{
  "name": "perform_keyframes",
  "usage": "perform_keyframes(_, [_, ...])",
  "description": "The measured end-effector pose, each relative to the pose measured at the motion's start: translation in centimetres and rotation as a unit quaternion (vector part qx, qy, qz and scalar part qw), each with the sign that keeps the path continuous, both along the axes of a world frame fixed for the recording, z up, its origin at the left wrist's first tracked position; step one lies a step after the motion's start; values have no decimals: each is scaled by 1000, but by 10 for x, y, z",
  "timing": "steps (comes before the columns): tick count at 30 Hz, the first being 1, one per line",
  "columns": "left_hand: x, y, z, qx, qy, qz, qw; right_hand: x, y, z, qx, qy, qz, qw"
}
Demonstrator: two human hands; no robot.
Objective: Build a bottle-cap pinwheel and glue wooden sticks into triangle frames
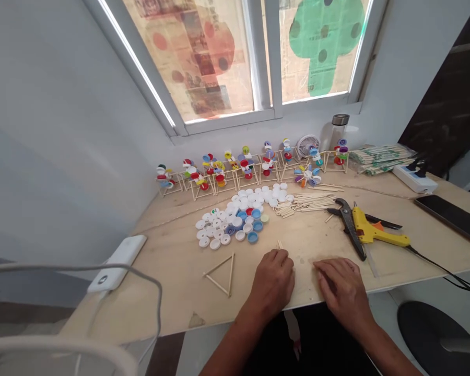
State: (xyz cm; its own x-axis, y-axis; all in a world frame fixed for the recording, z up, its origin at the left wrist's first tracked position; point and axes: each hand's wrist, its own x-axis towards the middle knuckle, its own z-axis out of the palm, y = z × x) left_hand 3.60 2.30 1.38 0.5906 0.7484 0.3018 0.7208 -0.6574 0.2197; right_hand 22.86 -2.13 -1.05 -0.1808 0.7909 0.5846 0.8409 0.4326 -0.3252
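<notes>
My left hand rests low on the wooden table, its fingers closed around thin wooden sticks whose tips poke out above the knuckles. To its right my right hand lies near the table's front edge, fingers loosely stretched to the left and the thumb a little apart; nothing shows in it. A triangle of glued sticks lies flat left of my left hand. Beyond the hands spread many white bottle caps with several blue caps among them. Loose sticks are piled to the right of the caps.
A yellow glue gun lies at the right beside dark-handled cutters. Stick frames with colourful cap wheels line the back. Also around are a phone, a power strip, bagged sticks and a white box.
</notes>
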Motion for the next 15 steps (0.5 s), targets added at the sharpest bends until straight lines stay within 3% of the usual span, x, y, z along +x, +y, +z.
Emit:
perform_keyframes(4, [2, -13, 0, -13, -96, 41, 994, -8, 8, 10, -31, -10, 24, 999])
perform_keyframes(8, [-10, -27, 2, 23, -154, 91, 984, -20, 21, 14, -41, -27, 46, 998])
perform_keyframes(12, [-50, -36, 5, 84, -165, 180, 966, -24, 27, 8, -45, -45, 60, 996])
perform_keyframes(15, [-93, -36, 7, 108, -120, 285, 945, -23, 27, 1, -36, -48, 60, 996])
